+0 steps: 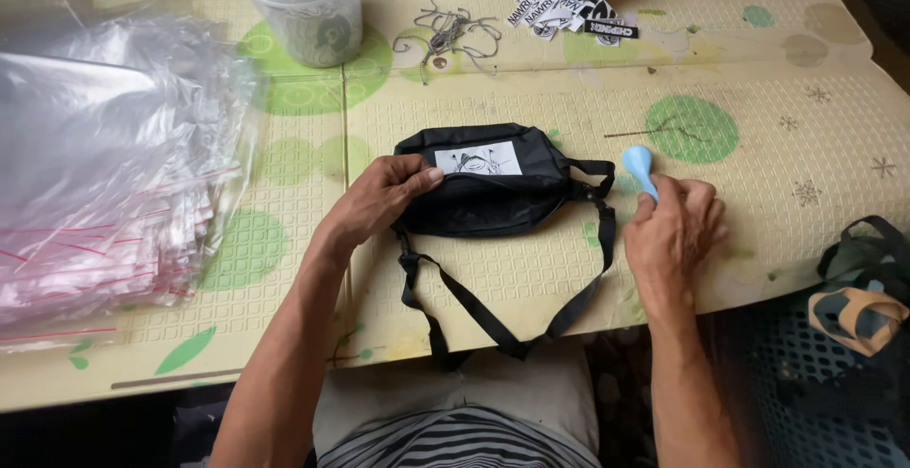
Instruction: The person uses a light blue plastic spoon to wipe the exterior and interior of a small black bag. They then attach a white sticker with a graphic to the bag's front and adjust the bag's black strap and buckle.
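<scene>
1. While the left hand (384, 198) lies spread over the left end of the black waist bag (488, 181), its grip is flat and open, with the thumb tip pressing the edge of the white patch (479, 159) on the bag's front; this looks like a steadying hold that keeps the bag from sliding.
2. The right hand (675, 231) has its grip pressed together around the handle of a light blue tool (638, 166), whose rounded head sticks up above the fingers; the hand rests just beside the bag's right end, apart from the fabric.
3. The bag lies flat on the bench (531, 269) right in front of the person, patch side up, so the front faces the camera.
4. Its black strap (493, 321) loops down from both ends and hangs over the near edge of the bench, out of the way of both hands.
5. Farther out, a stack of clear plastic bags (104, 165) sits at the left within reach.
6. Along the far edge stand a clear cup (303, 3) of small pieces, a tangle of thin cords (445, 36) and a scatter of black-and-white labels (569, 8).
7. At the right, beyond the bench, a dark crate (825, 383) holds other bags.
</scene>
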